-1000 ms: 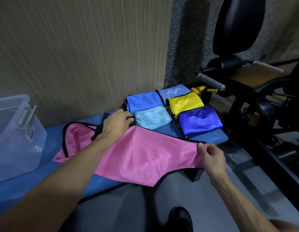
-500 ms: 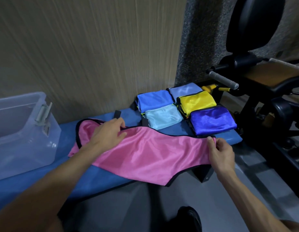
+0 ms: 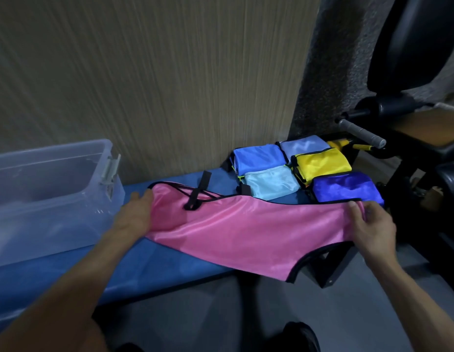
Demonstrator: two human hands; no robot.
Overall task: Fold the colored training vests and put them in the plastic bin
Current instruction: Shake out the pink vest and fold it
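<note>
Left grip [image 3: 135, 214]: fingers flat and relaxed, palm pressing the left end of the pink vest [image 3: 246, 229] down onto the table [image 3: 68, 265], pinching nothing. Just left of that hand, apart from the cloth: clear plastic bin [image 3: 50, 189], nothing visible inside.

Long axis of the vest: left to right across the table, near edge drooping off the front, black strap [image 3: 198, 194] lying on top near the left end.

Behind and to the right, against the wall: five folded vests [image 3: 297, 171], blue, pale blue, lilac, yellow, purple, packed side by side.

Right grip [image 3: 370, 224]: thumb and curled fingers pinching the right end, held slightly up.

Likely next: right end carried leftward over the pinned end, halving the length; left hand nearer the bin.
</note>
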